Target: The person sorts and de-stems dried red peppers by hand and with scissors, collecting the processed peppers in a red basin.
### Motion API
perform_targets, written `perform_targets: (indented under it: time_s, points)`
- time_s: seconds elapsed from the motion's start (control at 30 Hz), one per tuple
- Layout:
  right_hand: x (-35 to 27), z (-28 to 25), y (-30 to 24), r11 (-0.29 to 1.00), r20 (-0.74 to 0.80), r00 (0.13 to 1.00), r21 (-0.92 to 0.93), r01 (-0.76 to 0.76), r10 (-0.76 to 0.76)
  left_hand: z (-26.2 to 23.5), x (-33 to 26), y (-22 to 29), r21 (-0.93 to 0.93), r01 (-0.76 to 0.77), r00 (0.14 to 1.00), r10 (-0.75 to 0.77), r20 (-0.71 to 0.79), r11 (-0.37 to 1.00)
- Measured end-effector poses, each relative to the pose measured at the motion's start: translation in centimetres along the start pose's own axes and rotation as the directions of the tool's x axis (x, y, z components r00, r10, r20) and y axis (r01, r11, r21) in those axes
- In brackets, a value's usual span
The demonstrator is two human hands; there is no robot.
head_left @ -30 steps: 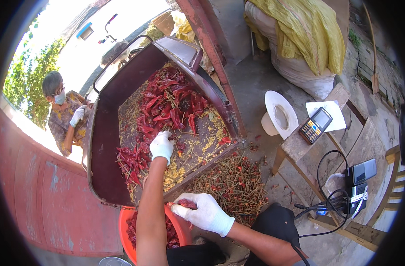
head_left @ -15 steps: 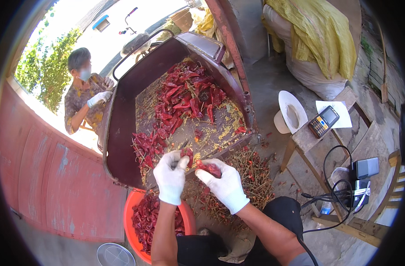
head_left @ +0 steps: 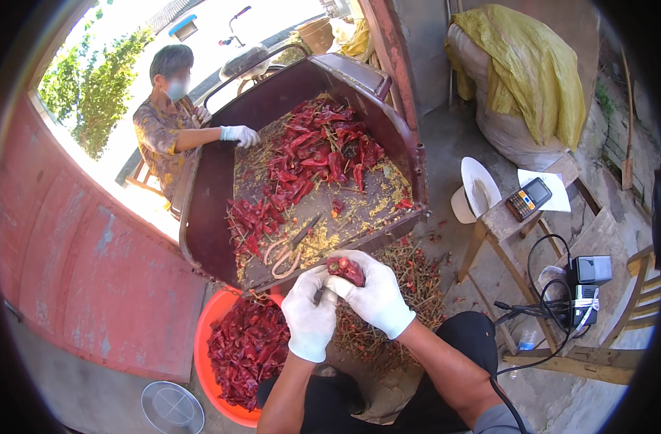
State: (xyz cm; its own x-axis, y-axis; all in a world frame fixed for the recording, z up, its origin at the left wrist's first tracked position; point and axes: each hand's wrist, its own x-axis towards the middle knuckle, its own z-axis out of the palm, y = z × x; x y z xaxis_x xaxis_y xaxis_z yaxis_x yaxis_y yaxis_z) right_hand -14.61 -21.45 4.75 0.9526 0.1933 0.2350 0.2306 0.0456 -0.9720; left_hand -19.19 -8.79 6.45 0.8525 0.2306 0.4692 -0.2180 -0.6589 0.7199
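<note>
My right hand (head_left: 377,293), in a white glove, grips a wrinkled dried red pepper (head_left: 347,270) between thumb and fingers. Close against it, my gloved left hand (head_left: 307,318) has its fingers bent in at the pepper's left side; their tips are partly hidden. Just beyond my hands, a pair of scissors (head_left: 291,251) with tan handles lies on the bed of a dark red metal cart (head_left: 200,224). A heap of dried red peppers (head_left: 316,155) covers the middle of that bed, among scattered yellow seeds (head_left: 374,210).
An orange-red tub (head_left: 202,347) of peppers stands at lower left, beside a round sieve (head_left: 173,407). Stems (head_left: 410,289) litter the floor. At right are a hat (head_left: 479,188), a wooden stool (head_left: 497,224) with a handheld device (head_left: 529,199), and cables (head_left: 544,311). Another person (head_left: 168,123) reaches over the cart.
My hands have come together, where each held red pepper apart before. The scissors now show fully. The other person's gloved hand has reached into the cart, and the view has shifted slightly.
</note>
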Motion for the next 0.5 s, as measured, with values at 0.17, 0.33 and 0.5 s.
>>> perform_targets:
  time_s: [0.17, 0.33, 0.5]
  points:
    - [0.1, -0.3, 0.8, 0.993, 0.044, 0.995, -0.080, -0.084, 0.088, -2.1, 0.7, 1.2, -0.113, 0.236, 0.954, -0.208, 0.217, 0.965]
    - [0.4, -0.2, 1.4, 0.992, 0.143, 0.983, -0.063, -0.111, 0.119, -2.8, 1.4, 1.4, -0.052, 0.005, 0.995, 0.001, 0.102, 0.999]
    - [0.2, -0.3, 0.5, 0.990, 0.264, 0.961, -0.129, -0.048, 0.081, -2.2, 1.3, 0.4, 0.120, -0.168, 0.985, 0.164, 0.049, 0.978]
